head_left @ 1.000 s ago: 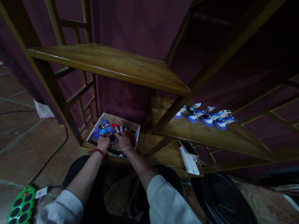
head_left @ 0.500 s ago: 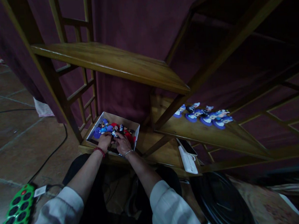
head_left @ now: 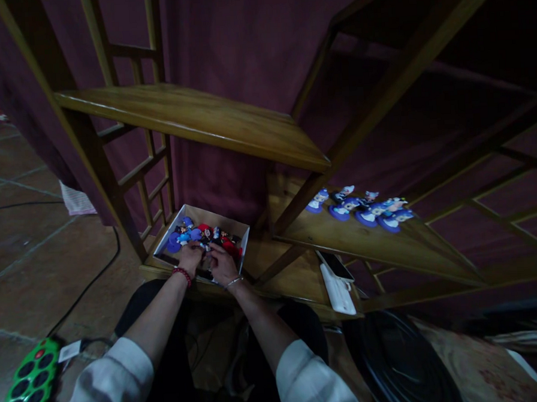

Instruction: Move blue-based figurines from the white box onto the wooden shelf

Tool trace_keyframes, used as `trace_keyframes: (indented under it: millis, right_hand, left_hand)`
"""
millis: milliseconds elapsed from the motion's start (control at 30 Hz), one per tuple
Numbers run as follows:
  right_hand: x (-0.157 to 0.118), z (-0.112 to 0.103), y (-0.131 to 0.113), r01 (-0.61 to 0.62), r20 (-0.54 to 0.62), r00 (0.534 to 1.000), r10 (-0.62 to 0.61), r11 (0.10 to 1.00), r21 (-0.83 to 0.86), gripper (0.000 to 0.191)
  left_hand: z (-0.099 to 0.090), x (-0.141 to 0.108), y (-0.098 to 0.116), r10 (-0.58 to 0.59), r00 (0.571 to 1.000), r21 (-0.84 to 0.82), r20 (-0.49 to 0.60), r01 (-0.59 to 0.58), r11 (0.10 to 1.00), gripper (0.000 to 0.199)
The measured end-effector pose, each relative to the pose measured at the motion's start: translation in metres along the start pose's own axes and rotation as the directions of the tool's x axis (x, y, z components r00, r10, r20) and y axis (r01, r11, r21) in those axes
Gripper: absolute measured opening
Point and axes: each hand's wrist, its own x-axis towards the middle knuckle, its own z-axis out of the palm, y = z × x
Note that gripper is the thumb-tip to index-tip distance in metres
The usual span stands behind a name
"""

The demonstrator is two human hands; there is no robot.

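Both your left hand (head_left: 190,257) and right hand (head_left: 223,264) sit, fingers bunched, in the open white-rimmed cardboard box (head_left: 229,224), probably paired to steady something small; can't tell the grip. Blue and red plastic-looking figurines (head_left: 195,235) lie just beyond both, likely boxed to stay together.

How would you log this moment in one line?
left hand: in box, at figurines; right hand: in box, beside left; more figurines: on shelf

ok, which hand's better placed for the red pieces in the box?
Right, I'd say: the right hand sits right beside the red pieces, while the left hand is farther off, nearer the blue pieces.
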Motion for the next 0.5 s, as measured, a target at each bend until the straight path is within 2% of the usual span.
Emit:
trace_keyframes:
  millis: [100,167,333,400,500]
  right_hand:
    - [0.002,-0.001,0.005,-0.194,-0.113,0.973,0.202,0.978,0.079,0.03]
    - [0.003,0.0,0.011,-0.285,-0.138,0.94,0.311,0.942,0.179,0.031]
    - [0.001,0.009,0.028,-0.326,-0.103,0.904,0.416,0.824,0.463,0.033]
    - [0.0,0.013,0.033,-0.332,-0.087,0.894,0.44,0.779,0.532,0.033]
    - [-0.002,0.019,0.038,-0.35,-0.079,0.881,0.467,0.754,0.556,0.035]
  left_hand:
    - [0.003,-0.001,0.002,-0.073,0.997,-0.107,0.014,0.074,0.992,0.018]
    - [0.004,-0.002,0.003,-0.096,0.995,-0.141,0.041,0.1,0.985,0.019]
    - [0.004,-0.008,0.002,-0.097,0.979,-0.162,0.182,0.127,0.979,0.017]
    - [0.002,-0.009,0.0,-0.083,0.963,-0.099,0.255,0.111,0.989,0.015]
    - [-0.002,-0.007,-0.003,-0.04,0.954,0.161,0.298,-0.009,0.987,0.013]
